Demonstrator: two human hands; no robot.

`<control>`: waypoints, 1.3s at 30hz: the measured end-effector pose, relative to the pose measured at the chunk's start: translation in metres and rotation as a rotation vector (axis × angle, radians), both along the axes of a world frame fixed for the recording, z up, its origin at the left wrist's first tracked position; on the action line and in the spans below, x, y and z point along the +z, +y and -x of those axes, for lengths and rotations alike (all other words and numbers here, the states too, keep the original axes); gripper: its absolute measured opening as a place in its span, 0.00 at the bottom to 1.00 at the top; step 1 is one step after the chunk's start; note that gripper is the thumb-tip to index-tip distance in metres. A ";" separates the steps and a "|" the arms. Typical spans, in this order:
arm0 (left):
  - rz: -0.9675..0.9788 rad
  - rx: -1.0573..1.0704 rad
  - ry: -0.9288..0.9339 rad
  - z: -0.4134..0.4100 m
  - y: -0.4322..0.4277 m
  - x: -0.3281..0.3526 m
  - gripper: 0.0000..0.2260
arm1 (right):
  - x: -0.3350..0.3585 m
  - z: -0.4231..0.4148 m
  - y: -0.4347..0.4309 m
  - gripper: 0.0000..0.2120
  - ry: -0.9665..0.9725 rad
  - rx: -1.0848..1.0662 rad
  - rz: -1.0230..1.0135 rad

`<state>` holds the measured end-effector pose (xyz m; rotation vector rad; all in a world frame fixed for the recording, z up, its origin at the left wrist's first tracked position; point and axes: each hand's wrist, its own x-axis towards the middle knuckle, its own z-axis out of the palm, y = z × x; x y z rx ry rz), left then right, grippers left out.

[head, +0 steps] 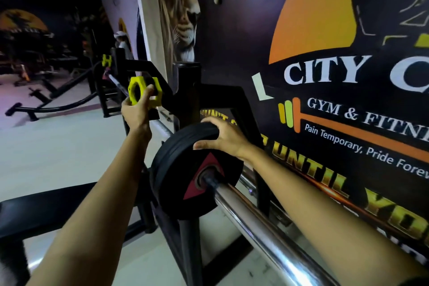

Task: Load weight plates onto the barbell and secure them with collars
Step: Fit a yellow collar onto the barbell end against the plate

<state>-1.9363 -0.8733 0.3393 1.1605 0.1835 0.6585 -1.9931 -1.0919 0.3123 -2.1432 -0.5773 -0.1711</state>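
Left hand (137,109) grip clamps the collar (143,91), upper left of the plate (197,172); right hand (222,137) grasps the plate's rim; sleeve (267,234) runs lower right.

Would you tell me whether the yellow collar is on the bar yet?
Not yet. The left hand holds the yellow collar up, clear of the bar, while the right hand rests on the plate.
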 end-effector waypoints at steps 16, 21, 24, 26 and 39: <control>-0.303 0.080 0.000 0.203 -0.062 -0.047 0.23 | -0.017 0.033 -0.039 0.35 -0.014 0.164 -0.010; -0.301 0.126 -0.002 0.279 -0.134 -0.067 0.24 | -0.046 0.083 -0.100 0.29 0.242 0.239 -0.102; -0.310 0.097 0.046 0.319 -0.179 -0.087 0.29 | -0.062 0.122 -0.140 0.24 0.352 0.320 -0.086; -0.342 0.073 0.094 0.343 -0.206 -0.097 0.33 | -0.068 0.144 -0.160 0.22 0.398 0.327 -0.122; -1.120 0.340 0.169 0.420 -0.299 -0.130 0.44 | -0.061 0.230 -0.225 0.24 0.570 0.524 -0.276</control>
